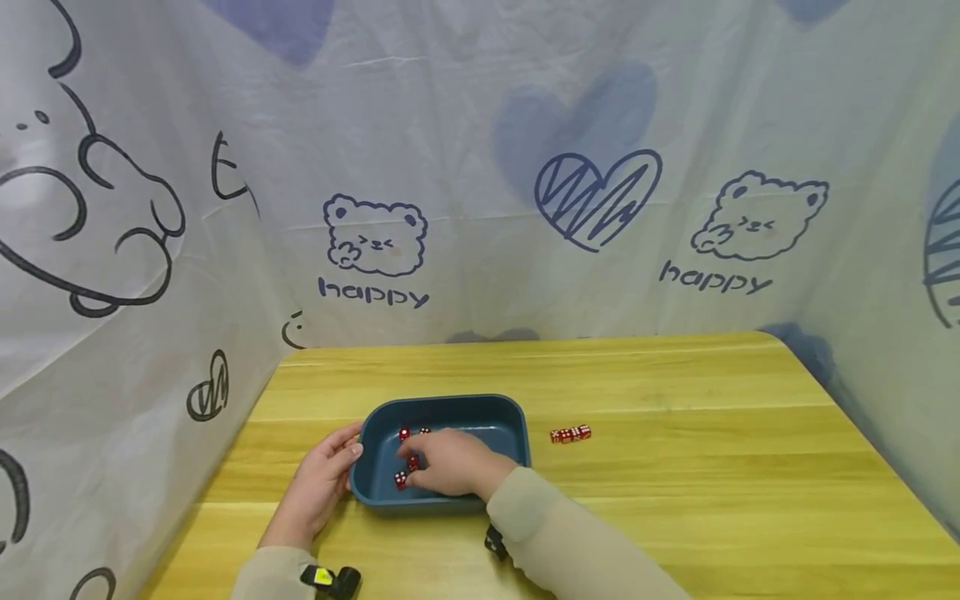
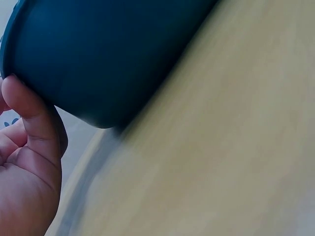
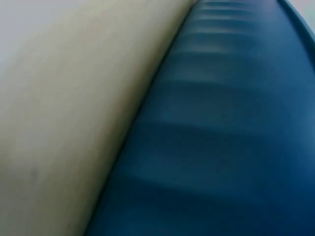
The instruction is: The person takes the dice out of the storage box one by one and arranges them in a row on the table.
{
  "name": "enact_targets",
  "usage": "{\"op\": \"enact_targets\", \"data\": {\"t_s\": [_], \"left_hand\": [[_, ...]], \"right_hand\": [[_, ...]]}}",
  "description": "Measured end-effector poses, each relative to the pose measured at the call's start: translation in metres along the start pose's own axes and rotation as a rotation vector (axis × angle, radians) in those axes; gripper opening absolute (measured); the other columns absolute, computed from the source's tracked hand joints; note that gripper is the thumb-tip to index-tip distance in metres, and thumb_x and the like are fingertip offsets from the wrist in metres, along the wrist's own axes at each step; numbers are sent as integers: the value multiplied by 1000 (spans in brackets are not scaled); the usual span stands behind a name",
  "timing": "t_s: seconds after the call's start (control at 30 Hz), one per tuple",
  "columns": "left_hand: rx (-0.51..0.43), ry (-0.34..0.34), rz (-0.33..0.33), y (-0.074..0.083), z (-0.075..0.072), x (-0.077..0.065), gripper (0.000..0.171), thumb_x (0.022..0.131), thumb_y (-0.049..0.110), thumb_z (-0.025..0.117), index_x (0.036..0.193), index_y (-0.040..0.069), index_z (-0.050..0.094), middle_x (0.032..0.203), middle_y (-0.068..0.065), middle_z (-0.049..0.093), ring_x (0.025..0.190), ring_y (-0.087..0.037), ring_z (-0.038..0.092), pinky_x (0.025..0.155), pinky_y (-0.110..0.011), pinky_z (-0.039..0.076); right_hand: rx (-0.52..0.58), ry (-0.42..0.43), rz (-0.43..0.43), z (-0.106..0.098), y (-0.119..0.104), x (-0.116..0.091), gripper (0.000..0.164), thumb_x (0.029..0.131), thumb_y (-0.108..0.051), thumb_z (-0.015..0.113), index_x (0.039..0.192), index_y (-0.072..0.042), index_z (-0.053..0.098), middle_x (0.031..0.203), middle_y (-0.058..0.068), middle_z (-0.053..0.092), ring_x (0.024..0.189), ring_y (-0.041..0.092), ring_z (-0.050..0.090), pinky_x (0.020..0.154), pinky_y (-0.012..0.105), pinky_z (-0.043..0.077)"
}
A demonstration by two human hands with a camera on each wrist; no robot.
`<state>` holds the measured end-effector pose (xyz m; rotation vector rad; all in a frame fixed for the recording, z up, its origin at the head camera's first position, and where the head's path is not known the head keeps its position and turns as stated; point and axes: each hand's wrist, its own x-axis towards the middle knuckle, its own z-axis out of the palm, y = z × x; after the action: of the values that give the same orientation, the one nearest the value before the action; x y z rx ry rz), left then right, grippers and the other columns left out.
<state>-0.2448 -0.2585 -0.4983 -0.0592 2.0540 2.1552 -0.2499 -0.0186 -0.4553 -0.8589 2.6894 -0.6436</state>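
Note:
A dark blue rectangular tray (image 1: 442,505) stands on the table, with several red dice (image 1: 401,480) inside its left half. My left hand (image 1: 324,477) holds the tray's left end, thumb at the rim. In the left wrist view, the left thumb (image 2: 34,118) lies against the tray's outer wall (image 2: 108,54). Reaching over the near right side, my right hand (image 1: 453,462) is down inside the tray. Its thumb and forefinger are spread on either side of one red die (image 1: 413,461). The right wrist view shows only the tray's wall (image 3: 206,132) beside the blurred tabletop.
Right of the tray, several red dice (image 1: 570,434) lie in a short row on the yellow wood-grain table (image 1: 675,483). A printed pale curtain (image 1: 480,167) hangs behind the table and along both sides. Black wrist devices (image 1: 333,579) sit at both sleeves.

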Motion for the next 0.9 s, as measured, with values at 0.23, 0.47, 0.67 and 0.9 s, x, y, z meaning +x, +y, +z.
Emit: {"op": "enact_targets", "data": {"t_s": [0.23,0.47,0.67,0.9], "left_hand": [[6,-8,4,0,2,0,47,105,13,56,148,-1,44,108,-8,53,70,-10,52,58,-21,47],[-5,-3,-9,2,1,0,46,105,13,57,148,0,45,106,-8,52,71,-11,52,58,-21,47],[-18,-6,-15,5,3,-2,49,104,11,57,149,-3,42,107,-6,53,74,-10,54,59,-21,47],[-25,-4,-19,5,4,-2,47,104,9,56,148,-3,44,106,-6,52,73,-10,53,59,-21,47]], "right_hand": [[14,-55,-12,2,-5,5,43,95,-37,71,136,-28,63,115,-13,67,101,4,61,93,31,51],[20,-101,-33,6,-4,10,48,94,-37,72,141,-30,60,123,-11,66,108,5,61,95,30,49],[29,-119,-82,10,-2,14,42,95,-34,72,136,-28,65,127,-13,65,116,4,59,100,28,46],[40,-119,-131,11,1,13,33,95,-28,72,128,-26,70,117,-15,67,108,1,59,96,24,46]]}}
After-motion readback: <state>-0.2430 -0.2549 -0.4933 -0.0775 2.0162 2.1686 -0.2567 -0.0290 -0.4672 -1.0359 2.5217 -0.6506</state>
